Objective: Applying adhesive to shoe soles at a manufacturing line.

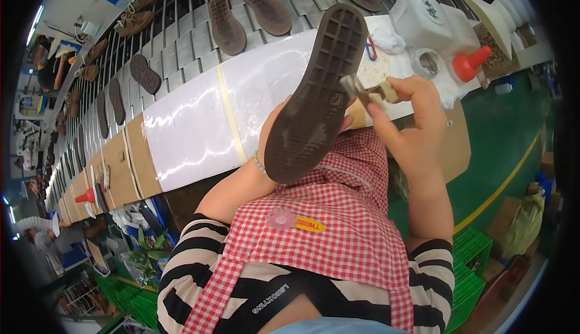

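Note:
A dark brown shoe sole [317, 101] stands tilted in front of me, its gridded hollow end pointing up and away. My left hand [270, 129] grips it from behind, with fingertips showing at its right edge; most of that hand is hidden by the sole. Between the thumb and fingers of my right hand [417, 122] is a small brush [367, 91] with a pale handle. Its blurred tip is at the sole's right edge, near the middle; whether it touches, I cannot tell.
Beyond the white-covered worktop [187, 113] runs a slatted metal conveyor [181, 44] carrying several brown soles [226, 25] and shoes [134, 24]. At the right stand a white plastic jug [421, 22], a clear jar [425, 62] and a red-topped bottle [472, 64]. Green crates [465, 285] sit low behind me.

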Tool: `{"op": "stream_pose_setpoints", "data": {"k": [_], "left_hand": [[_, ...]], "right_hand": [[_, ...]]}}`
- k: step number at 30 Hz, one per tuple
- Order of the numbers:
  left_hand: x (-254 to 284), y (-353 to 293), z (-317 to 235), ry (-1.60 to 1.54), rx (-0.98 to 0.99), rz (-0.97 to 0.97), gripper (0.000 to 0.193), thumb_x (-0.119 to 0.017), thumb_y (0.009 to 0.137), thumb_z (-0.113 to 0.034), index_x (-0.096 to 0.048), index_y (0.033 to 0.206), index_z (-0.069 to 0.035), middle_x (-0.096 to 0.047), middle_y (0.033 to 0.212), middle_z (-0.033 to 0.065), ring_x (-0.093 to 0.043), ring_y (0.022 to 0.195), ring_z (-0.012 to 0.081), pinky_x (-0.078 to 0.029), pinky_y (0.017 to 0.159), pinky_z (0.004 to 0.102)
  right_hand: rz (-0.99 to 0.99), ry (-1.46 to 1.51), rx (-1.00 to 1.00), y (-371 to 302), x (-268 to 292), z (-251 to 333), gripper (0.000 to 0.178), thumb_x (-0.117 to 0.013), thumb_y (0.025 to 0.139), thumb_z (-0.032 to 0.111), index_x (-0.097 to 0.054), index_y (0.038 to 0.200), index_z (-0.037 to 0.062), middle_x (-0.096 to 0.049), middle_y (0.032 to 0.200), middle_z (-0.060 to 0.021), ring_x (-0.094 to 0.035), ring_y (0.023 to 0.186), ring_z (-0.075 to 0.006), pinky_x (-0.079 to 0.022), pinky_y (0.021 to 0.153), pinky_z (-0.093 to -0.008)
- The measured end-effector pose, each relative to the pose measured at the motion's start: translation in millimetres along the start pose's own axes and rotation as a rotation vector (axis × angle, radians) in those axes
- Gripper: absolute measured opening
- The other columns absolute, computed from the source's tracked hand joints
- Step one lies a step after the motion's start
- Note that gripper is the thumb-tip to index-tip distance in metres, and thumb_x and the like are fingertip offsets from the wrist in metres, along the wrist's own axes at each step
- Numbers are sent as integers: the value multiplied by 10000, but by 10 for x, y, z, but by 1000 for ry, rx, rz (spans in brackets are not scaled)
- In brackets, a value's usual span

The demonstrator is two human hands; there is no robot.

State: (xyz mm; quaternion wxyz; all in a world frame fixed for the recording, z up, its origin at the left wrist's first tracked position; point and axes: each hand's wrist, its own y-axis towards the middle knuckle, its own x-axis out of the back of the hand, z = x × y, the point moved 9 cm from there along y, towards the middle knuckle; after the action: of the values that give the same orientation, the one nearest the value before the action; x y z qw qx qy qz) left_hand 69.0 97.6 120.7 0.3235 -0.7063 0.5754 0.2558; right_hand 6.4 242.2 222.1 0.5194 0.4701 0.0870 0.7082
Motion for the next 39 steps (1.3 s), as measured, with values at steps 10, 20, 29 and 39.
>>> {"op": "stream_pose_setpoints", "data": {"k": [10, 20, 29, 39], "left_hand": [[102, -98, 242, -572, 223, 173, 694, -434, 1016, -539, -412, 1480, -24, -472, 1465, 228, -471, 1370, 336, -424, 1128, 449], [691, -27, -285, -770, -17, 167, 582, -499, 1047, -342, -375, 1488, 16, -437, 1499, 207, -550, 1291, 313, -486, 1110, 409], [1140, -80, -869, -809, -266, 218, 588, -513, 1032, -252, -335, 1498, 60, -397, 1533, 229, -502, 1352, 333, -456, 1144, 426], [2949, 384, -1796, -380, -286, -295, 369, -463, 1042, -285, -613, 1223, -1, -696, 1183, 161, -678, 1075, 312, -535, 992, 455]], "right_hand": [[-69, -51, -16, 181, 129, -61, 415, -833, 679, 47, -664, 1059, 41, -636, 891, -74, -614, 846, -238, -478, 790, -356], [-68, 247, -120, 61, -5, -157, 414, -792, 755, 22, -632, 1137, 1, -624, 1015, -64, -588, 922, -155, -475, 862, -290], [229, 564, -284, -409, -1027, -373, 397, -793, 786, 45, -629, 1144, -2, -637, 1001, -64, -594, 937, -158, -480, 877, -292], [463, 1071, -508, -1016, -1606, -560, 382, -754, 840, 7, -603, 1190, -18, -625, 1073, -49, -587, 996, -138, -472, 921, -286]]}}
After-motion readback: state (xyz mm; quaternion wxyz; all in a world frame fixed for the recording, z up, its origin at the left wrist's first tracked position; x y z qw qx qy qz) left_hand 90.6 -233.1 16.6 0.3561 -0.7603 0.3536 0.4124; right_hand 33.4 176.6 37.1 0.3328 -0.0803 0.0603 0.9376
